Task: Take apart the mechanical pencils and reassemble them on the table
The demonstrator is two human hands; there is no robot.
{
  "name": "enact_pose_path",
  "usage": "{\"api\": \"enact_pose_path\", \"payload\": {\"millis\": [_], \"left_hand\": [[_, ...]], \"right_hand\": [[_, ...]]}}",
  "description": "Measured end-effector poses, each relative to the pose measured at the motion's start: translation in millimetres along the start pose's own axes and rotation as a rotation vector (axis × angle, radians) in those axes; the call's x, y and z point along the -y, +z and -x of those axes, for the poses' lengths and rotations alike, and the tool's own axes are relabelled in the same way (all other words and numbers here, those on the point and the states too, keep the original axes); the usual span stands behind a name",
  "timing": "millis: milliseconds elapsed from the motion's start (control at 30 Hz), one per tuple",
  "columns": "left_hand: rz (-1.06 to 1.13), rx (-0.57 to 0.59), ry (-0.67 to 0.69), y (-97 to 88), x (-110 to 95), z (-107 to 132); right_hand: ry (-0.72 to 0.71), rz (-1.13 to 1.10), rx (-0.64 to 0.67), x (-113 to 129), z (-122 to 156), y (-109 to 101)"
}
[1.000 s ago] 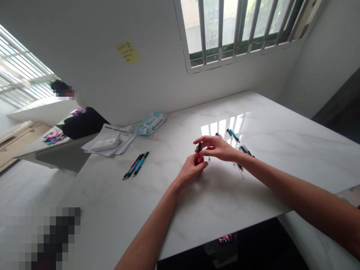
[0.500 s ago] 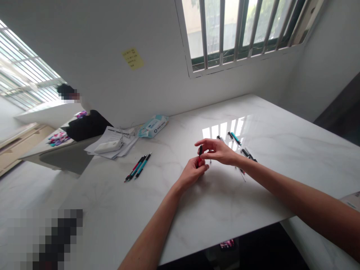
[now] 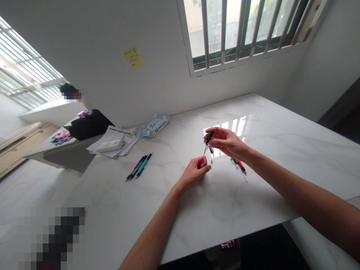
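Observation:
My left hand [image 3: 194, 173] is closed around the red barrel [image 3: 201, 161] of a pen, holding it upright just over the white table. Above it, my right hand [image 3: 226, 143] pinches a black pen piece [image 3: 209, 137] between thumb and fingers, tilted and apart from the barrel. A thin refill [image 3: 205, 151] shows in the gap between the two parts. On the table beyond and below my right hand lie loose pen parts, among them a red and black piece [image 3: 241, 166]; some are hidden by the hand and forearm.
Three assembled pens [image 3: 144, 165] lie side by side to the left. Further back are papers [image 3: 94, 148] with a white device [image 3: 111, 146] and a wipes packet [image 3: 155, 126]. A person [image 3: 90, 122] sits at another table. The near table edge [image 3: 233, 235] runs below my forearms.
My right hand has lifted up with the black pen piece, away from the red barrel, exposing the refill. My left hand stays nearly in place, still holding the barrel.

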State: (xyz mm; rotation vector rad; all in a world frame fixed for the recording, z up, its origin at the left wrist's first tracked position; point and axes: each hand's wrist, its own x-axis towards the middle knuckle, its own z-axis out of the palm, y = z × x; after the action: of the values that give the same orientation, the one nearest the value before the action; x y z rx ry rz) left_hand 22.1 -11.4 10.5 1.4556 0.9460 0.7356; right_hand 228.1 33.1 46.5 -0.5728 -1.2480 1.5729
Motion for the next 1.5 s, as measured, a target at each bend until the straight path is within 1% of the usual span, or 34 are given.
{"api": "enact_pose_path", "payload": {"millis": [100,167,200,267,333,467,533,600,700,767,833,933,1000,1100,1167,1300,1500], "left_hand": [[0.012,-0.003,0.0,0.7,-1,0],[0.028,-0.02,0.006,1.2,-1,0],[0.033,-0.032,0.011,1.2,-1,-1],[0.036,-0.064,0.023,0.4,0,-2],[0.029,-0.104,0.04,-1.7,2,-3],[-0.031,-0.213,0.076,-8.0,3,-4],[-0.087,-0.253,0.097,-10.3,2,-5],[-0.138,-0.267,0.114,-11.3,0,-4],[-0.188,-0.271,0.116,-10.6,-2,-4],[-0.204,-0.266,0.109,-9.5,-2,-4],[-0.219,-0.251,0.105,-8.4,-2,-4],[-0.259,-0.236,0.106,-7.4,-2,-3],[-0.343,-0.232,0.115,-7.3,-4,-1],[-0.533,-0.206,0.113,-8.0,-8,3],[-0.605,-0.193,0.101,-8.5,-10,5],[-0.588,-0.192,0.092,-9.2,-11,6],[-0.533,-0.188,0.079,-10.7,-8,4]], "right_hand": [[0.015,-0.059,-0.071,7,-1,-3],[0.016,-0.019,-0.105,11,-2,-7],[0.008,0.038,-0.109,12,-3,-9],[-0.011,0.229,-0.084,14,-4,-14],[-0.009,0.469,-0.034,17,-3,-18],[0.049,0.871,0.043,18,2,-19],[0.093,1.035,0.079,16,5,-20],[0.152,1.176,0.112,14,6,-21],[0.245,1.318,0.164,10,7,-23],[0.3,1.342,0.211,8,7,-23],[0.342,1.318,0.247,8,8,-21],[0.371,1.286,0.272,9,9,-18],[0.376,1.31,0.263,10,10,-18],[0.354,1.401,0.255,10,8,-21],[0.327,1.46,0.276,10,8,-23],[0.327,1.481,0.337,11,9,-22],[0.32,1.457,0.332,10,9,-18]]}}
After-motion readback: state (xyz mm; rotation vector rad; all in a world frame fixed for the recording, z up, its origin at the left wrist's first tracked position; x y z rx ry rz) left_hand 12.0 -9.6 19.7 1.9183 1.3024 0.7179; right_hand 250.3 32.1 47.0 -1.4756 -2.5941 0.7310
